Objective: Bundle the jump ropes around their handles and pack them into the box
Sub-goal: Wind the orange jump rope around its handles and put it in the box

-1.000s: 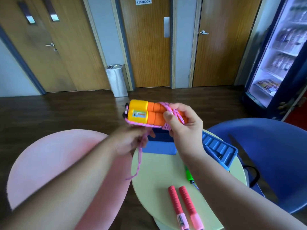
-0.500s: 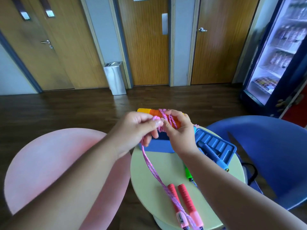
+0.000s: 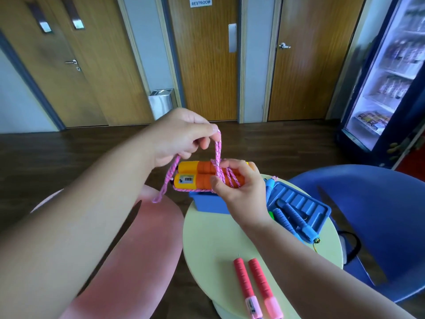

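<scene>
A: Left hand (image 3: 181,137)?
B: Raised, fingertips pinching a loop of the pink rope (image 3: 218,148) — loose end dangling below.
A: Right hand (image 3: 241,187)?
B: Curled round the orange handles (image 3: 197,174), thumb pressing on the wound turns.
A: And the box (image 3: 208,202)?
B: Blue, on the round table (image 3: 218,238) — just beneath the held handles.
</scene>
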